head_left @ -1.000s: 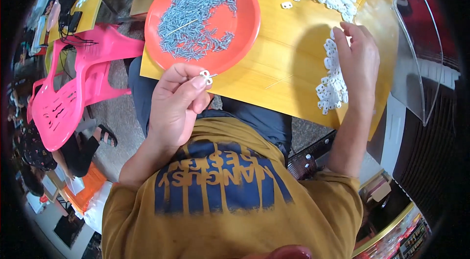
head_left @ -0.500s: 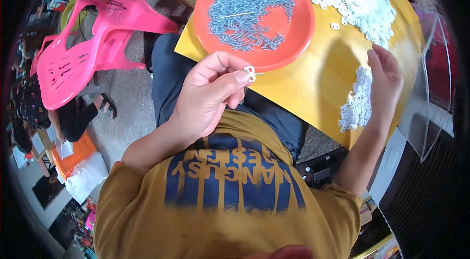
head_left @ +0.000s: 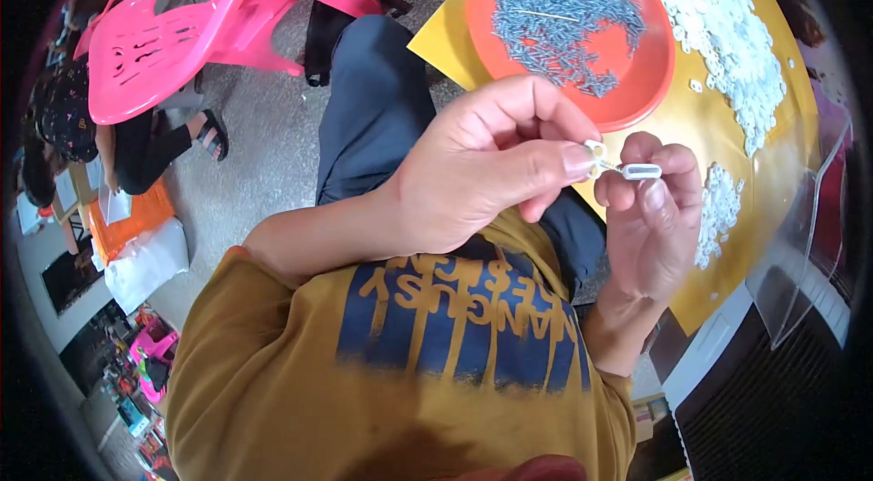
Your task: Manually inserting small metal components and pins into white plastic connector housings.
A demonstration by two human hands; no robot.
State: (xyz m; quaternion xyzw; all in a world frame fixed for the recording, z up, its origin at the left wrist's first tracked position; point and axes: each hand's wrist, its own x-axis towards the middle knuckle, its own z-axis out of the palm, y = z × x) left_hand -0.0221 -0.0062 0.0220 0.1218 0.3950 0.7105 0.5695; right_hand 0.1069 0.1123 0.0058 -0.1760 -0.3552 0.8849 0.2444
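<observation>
My left hand (head_left: 491, 163) pinches a small white plastic piece with round holes (head_left: 595, 148) between thumb and forefinger. From that piece a thin metal pin, perhaps a screw (head_left: 610, 166), sticks out to the right. My right hand (head_left: 657, 222) grips a small white oblong plastic piece with a dark slot (head_left: 642, 171), held close against the pin's end. Whether the two touch is too small to tell. Just beyond both hands, a red round tray (head_left: 662, 85) holds many grey metal pins or screws (head_left: 564, 17).
A large heap of white plastic pieces (head_left: 727, 35) covers the far right of the yellow table (head_left: 446, 43). A smaller white pile (head_left: 718, 213) lies beside my right hand. Pink plastic chair (head_left: 150, 54) at left, with a seated person's sandalled foot (head_left: 214, 131) nearby. Clear sheet (head_left: 800, 235) at right.
My right hand has come from the small white pile to my left hand, bringing a white oblong piece. The left hand still holds its piece. The whole view has shifted, moving the table rightward.
</observation>
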